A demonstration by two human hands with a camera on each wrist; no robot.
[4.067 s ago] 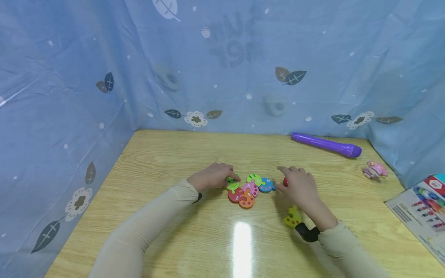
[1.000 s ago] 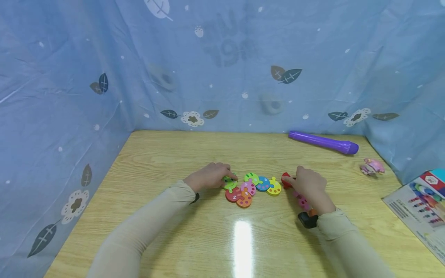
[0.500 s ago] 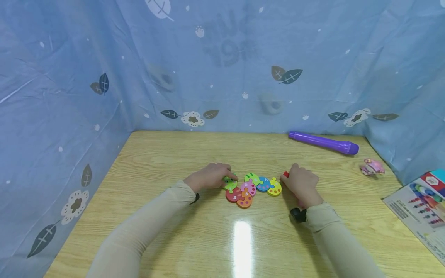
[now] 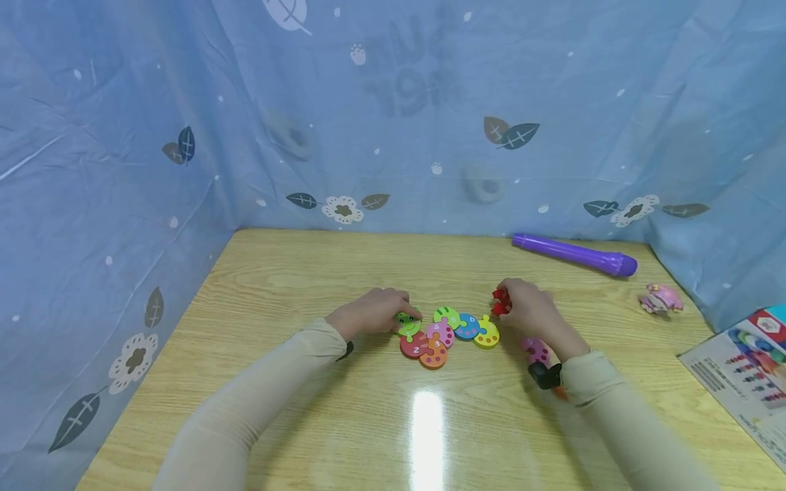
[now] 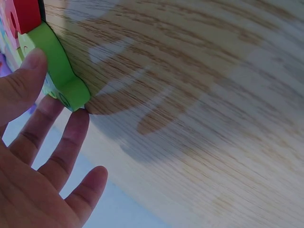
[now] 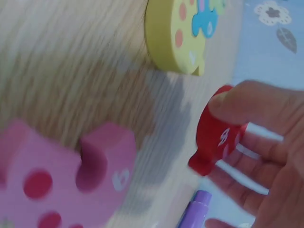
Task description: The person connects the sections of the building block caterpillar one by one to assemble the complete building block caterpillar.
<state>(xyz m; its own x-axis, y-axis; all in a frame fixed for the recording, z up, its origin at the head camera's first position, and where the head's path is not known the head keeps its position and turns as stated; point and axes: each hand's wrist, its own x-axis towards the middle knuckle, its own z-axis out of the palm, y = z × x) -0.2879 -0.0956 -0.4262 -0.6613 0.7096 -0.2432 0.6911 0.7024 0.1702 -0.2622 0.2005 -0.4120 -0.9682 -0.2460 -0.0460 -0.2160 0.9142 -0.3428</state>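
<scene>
A caterpillar puzzle lies on the wooden table in a zigzag of joined pieces. My left hand (image 4: 374,312) is at its left end, thumb on the green smiling head piece (image 5: 59,61) and fingertips at its edge. The chain runs through the red "2" piece (image 4: 414,345) and several others to a blue piece (image 4: 468,326) and a yellow piece (image 4: 487,334). Just right of the yellow end, my right hand (image 4: 533,312) pinches a red piece (image 6: 216,130) with a white number, tilted, between thumb and fingers. The left index finger is mostly hidden.
A pink spotted piece (image 4: 535,350) and an orange piece (image 4: 560,393) lie by my right wrist, partly covered. Farther back are a purple toy microphone (image 4: 574,254) and a pink figurine (image 4: 661,299). A printed box (image 4: 739,382) stands at right; a blue curtain (image 4: 393,123) closes the back.
Since the oldest frame, the yellow piece has gone from below my right wrist to the chain's right end. My right hand has since raised and turned the red piece. My left hand stays put.
</scene>
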